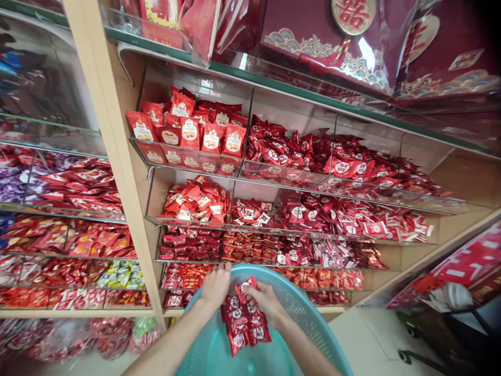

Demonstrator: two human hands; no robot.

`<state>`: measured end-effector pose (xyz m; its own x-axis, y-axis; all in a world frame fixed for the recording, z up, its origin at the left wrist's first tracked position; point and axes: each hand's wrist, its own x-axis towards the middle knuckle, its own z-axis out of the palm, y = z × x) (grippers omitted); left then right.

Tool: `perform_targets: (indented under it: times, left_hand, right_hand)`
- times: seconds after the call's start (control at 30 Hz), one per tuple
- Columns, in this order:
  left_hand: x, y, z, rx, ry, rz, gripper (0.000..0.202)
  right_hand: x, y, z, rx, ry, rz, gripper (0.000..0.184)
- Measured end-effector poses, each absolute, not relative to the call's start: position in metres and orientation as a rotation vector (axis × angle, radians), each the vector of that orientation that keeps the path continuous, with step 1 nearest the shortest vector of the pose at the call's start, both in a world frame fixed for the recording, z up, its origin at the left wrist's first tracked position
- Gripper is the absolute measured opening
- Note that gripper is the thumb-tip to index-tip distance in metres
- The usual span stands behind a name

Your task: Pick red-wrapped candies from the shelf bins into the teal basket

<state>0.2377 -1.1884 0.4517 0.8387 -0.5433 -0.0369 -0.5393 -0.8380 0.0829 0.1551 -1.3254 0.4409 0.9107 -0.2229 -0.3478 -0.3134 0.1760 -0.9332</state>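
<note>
Red packets (237, 328) hang in a cluster inside the turquoise basket (313, 316), pinched near the top by the right hand (268, 305), whose thumb and fingers are closed on the uppermost one. Held from that end, the others dangle below with their pale labels in plain sight of the person. On the far side the left hand (216, 288) is at the basket's rim, fingers bent; I can't tell whether it truly grips, though it looks placed there for steadiness. The basket is close to the clear bins (282, 183), probably for short reaches, and their dividers seem meant to keep kinds apart
</note>
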Motion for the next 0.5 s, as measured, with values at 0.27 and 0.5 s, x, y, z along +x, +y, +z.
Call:
perform_targets:
  times: [0.27, 0.5]
  left_hand:
    - [0.236, -1.186, 0.452, 2.950, -0.856, -0.105, 0.037]
    - [0.238, -1.188, 0.448, 2.972, -0.842, -0.087, 0.037]
  right_hand:
    - [0.165, -1.311, 0.419, -1.639, 0.466, 0.081, 0.023]
    - [0.172, -1.301, 0.411, -1.714, 0.483, 0.148, 0.030]
